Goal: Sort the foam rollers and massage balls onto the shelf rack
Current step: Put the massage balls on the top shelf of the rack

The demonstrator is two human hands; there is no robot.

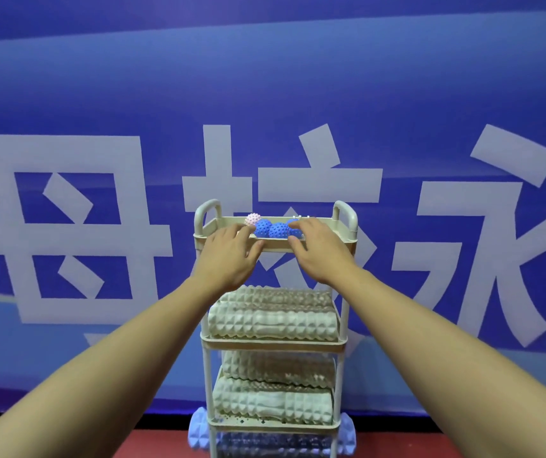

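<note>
A cream shelf rack [344,345] stands in front of me against a blue wall. Its top tray [274,247] holds a pink spiky massage ball [252,219] and blue spiky balls [270,229]. My left hand [230,256] reaches over the tray's front rim, fingers extended toward the balls. My right hand [317,247] lies over the tray's right side, its fingers curved over a partly hidden blue ball [293,223]. White ridged foam rollers fill the middle shelf [271,320] and the shelf below [271,404]. A light blue roller [198,431] lies under the rack.
A blue banner with large white characters [73,226] covers the wall right behind the rack. The floor [83,441] is red. The rack's handles [207,209] rise at both ends of the top tray.
</note>
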